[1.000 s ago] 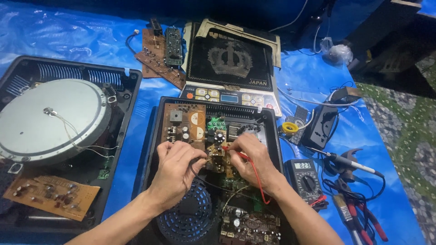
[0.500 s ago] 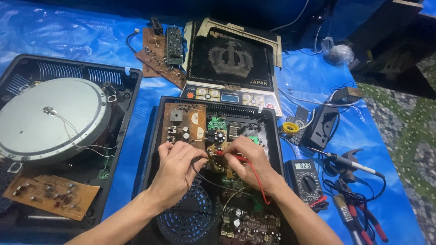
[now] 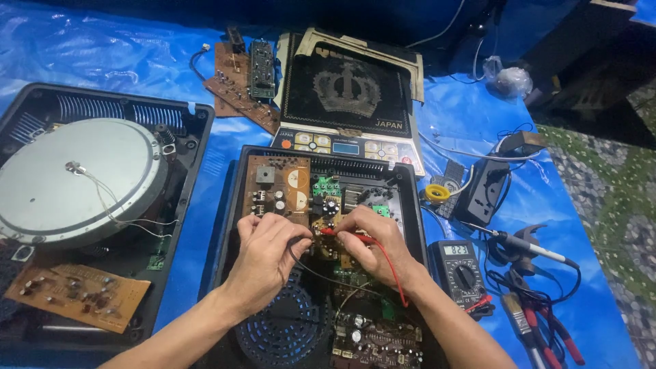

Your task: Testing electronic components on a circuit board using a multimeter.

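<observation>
The brown printed circuit board [image 3: 321, 229] inside the open black cooker case [image 3: 232, 205] lies right under your fingertips. Your left hand [image 3: 270, 253] pinches one black probe [image 3: 301, 240] and your right hand [image 3: 372, 242] pinches one red probe [image 3: 338, 232], tips nearly meeting on the board. Just right of your right hand sits one grey multimeter [image 3: 459, 270]. Beyond your left hand, a second opened cooker shows its round silver coil disc [image 3: 75, 178].

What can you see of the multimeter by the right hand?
The multimeter is a small dark handheld unit lying flat on the blue sheet, just right of the open black casing. It has a lit grey display on top, a round selector dial below, and leads plugged in at its lower end. The right hand is close but not touching.
</observation>
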